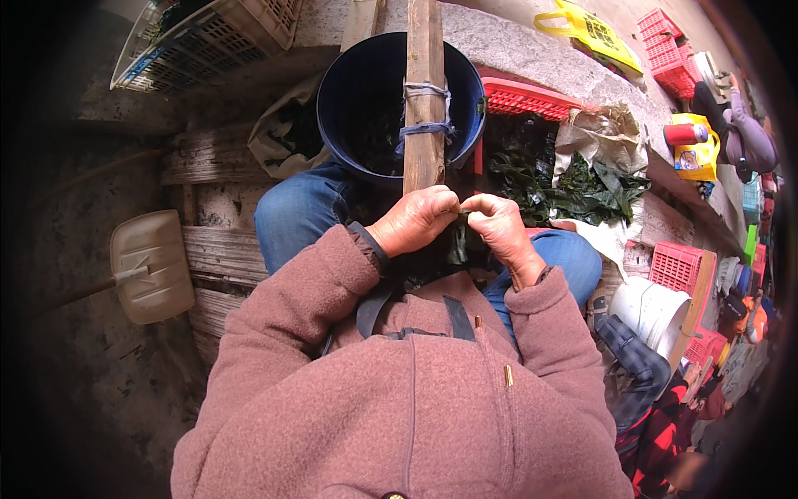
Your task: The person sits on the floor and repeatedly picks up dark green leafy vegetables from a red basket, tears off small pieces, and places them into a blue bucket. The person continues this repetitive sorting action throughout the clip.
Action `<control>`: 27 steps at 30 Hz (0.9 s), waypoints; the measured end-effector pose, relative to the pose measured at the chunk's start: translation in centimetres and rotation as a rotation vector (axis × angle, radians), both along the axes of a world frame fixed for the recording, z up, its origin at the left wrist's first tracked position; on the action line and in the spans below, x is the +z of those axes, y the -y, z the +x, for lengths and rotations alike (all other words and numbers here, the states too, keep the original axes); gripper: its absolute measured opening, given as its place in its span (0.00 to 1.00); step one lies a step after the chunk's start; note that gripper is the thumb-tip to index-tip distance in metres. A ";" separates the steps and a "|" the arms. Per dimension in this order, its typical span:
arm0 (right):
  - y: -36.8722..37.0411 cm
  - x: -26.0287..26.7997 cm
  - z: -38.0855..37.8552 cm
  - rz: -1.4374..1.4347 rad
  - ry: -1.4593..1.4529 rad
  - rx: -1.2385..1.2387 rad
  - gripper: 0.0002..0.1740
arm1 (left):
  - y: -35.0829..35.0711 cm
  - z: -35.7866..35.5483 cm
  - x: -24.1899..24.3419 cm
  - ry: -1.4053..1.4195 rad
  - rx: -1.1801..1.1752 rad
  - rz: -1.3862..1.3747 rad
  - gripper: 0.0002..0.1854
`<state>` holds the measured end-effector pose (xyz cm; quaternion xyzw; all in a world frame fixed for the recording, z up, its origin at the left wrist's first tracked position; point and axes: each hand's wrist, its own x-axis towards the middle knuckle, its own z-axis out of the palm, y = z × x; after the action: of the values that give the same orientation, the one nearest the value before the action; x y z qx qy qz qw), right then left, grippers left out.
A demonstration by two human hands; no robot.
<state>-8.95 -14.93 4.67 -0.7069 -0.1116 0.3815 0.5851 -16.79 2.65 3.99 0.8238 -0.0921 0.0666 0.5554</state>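
Observation:
My left hand (413,221) and my right hand (504,232) meet fingertip to fingertip at the near end of a wooden plank (424,159). Both pinch a small dark green strip of seaweed (459,244), which hangs below the fingers between my knees. Strips of blue cloth (426,130) bind the plank where it crosses a large blue tub (328,118). The tub's inside is dark, so its contents are hard to make out. To the right, dark wet seaweed (520,168) fills a red plastic basket (530,96), and more leaves (601,190) lie on a woven sack (601,140).
On the left are a plastic shovel (153,267) and, higher up, a plastic crate (206,47). A white bucket (648,315) lies tilted at right, near another person's leg (636,355). Yellow bags (592,34) and red crates (670,56) stand farther off.

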 end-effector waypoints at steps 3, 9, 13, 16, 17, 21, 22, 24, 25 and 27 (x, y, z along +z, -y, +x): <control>0.0 -0.8 -0.3 -0.023 0.050 -0.062 0.09 | 0.4 -0.1 -0.2 0.043 0.032 0.026 0.05; -1.2 -2.2 -1.2 0.145 -0.248 -0.409 0.08 | 1.6 -0.2 -0.6 0.123 0.075 0.215 0.05; -0.7 -1.7 -0.5 0.164 -0.519 -0.394 0.07 | 1.1 -0.2 -0.4 0.165 0.029 0.321 0.06; 0.3 -1.0 0.3 0.012 -0.119 0.007 0.13 | 0.0 0.0 0.1 0.152 -0.042 0.342 0.07; 0.4 -0.9 0.3 0.037 -0.054 0.102 0.14 | -0.1 -0.1 0.3 0.135 -0.053 0.340 0.07; 0.4 -0.6 0.4 -0.135 0.265 0.258 0.14 | -0.1 -0.1 0.7 0.068 -0.066 0.287 0.09; 0.4 -0.5 0.3 -0.180 0.317 0.266 0.14 | 0.0 -0.1 0.7 0.042 -0.078 0.255 0.09; 0.6 -0.2 0.3 -0.180 0.306 0.270 0.14 | 0.1 -0.2 0.6 -0.021 -0.084 0.209 0.10; 0.7 -0.1 0.3 -0.136 0.246 0.268 0.13 | 0.2 -0.2 0.5 -0.055 -0.076 0.197 0.10; 0.9 0.0 0.4 -0.106 0.136 0.254 0.13 | 0.1 -0.2 0.3 -0.100 -0.084 0.174 0.10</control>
<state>-8.55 -15.87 4.69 -0.7411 -0.2193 0.4091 0.4850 -16.96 2.54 4.29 0.8666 -0.1043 -0.0063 0.4880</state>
